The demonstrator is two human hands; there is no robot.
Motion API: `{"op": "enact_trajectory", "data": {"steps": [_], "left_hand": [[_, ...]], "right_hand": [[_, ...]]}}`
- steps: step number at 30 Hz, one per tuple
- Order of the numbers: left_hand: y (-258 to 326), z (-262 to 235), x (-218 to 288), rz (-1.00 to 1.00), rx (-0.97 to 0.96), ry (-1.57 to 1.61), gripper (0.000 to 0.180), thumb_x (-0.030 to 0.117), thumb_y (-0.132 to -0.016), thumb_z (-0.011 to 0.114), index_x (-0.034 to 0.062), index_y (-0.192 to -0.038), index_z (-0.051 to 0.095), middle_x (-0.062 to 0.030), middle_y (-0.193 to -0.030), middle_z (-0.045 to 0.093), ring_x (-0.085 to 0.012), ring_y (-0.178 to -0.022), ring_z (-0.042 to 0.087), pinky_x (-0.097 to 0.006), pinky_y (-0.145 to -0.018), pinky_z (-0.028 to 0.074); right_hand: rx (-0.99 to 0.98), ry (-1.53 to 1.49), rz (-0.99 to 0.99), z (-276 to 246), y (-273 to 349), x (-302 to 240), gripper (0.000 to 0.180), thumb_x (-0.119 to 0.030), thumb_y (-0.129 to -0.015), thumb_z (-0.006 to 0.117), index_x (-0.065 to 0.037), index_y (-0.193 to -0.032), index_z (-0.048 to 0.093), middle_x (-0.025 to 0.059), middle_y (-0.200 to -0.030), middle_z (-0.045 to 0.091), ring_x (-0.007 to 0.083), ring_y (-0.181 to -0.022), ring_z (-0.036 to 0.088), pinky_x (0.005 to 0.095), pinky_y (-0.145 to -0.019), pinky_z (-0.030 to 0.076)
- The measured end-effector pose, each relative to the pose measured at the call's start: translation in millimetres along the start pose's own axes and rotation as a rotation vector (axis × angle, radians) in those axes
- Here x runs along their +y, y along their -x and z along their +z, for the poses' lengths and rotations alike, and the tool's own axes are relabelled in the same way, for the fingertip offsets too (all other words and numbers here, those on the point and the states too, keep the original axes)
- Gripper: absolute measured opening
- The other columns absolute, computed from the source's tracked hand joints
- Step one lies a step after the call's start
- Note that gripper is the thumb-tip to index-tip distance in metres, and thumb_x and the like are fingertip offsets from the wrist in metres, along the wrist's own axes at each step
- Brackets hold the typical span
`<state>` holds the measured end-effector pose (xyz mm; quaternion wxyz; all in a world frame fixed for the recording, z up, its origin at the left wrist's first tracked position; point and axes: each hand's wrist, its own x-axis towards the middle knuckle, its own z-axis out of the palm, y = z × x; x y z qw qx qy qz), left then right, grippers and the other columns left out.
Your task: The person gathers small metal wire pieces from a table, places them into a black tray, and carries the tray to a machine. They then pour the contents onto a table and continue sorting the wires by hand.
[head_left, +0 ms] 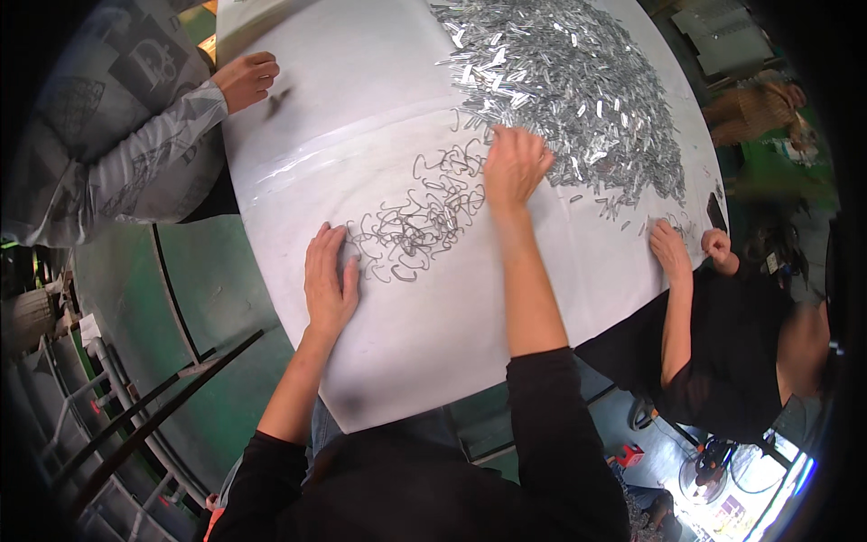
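A loose scatter of thin, curved metal wire hooks (411, 233) lies on the white-covered table in front of me. My left hand (330, 280) rests flat at the left end of the hooks, fingers stretched out, nothing held. My right hand (517, 167) is at the hooks' upper right end, against the edge of a large heap of shiny, flat metal strips (578, 104). Its fingers bend down and close together; whatever they hold is hidden under them.
The table's white cover (415, 343) runs to the near edge. A person's hand (246, 81) is over the far left side. At the right, another person's hands (670, 248) are at a few small metal pieces, near a dark flat object (717, 212). Metal railing (135, 406) stands lower left.
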<state>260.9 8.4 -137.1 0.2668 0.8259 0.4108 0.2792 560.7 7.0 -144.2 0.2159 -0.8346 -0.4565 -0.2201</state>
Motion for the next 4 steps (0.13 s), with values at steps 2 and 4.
{"op": "enact_trajectory", "data": {"steps": [2,4], "left_hand": [[2.0,0.8,-1.5,-0.011,0.007,0.020,0.041,0.007,-0.083,0.057,0.0003,-0.123,0.050,-0.0166,-0.124,0.053,-0.0349,-0.125,0.044,-0.045,-0.106,0.032],[2.4,0.9,-3.6,-0.016,-0.004,0.019,0.041,0.007,-0.083,0.057,0.0001,-0.123,0.050,-0.0173,-0.125,0.053,-0.0345,-0.125,0.044,-0.045,-0.107,0.031]], "right_hand": [[-0.137,0.106,-0.026,8.0,-16.4,11.5,0.015,-0.016,-0.082,0.062,-0.016,-0.096,0.067,0.0019,-0.093,0.061,0.0207,-0.093,0.052,0.0410,-0.087,0.032],[-0.339,0.203,-0.046,15.4,-27.0,18.8,0.021,-0.018,-0.077,0.069,-0.016,-0.098,0.068,0.0009,-0.097,0.061,0.0215,-0.098,0.050,0.0433,-0.087,0.032]]}}
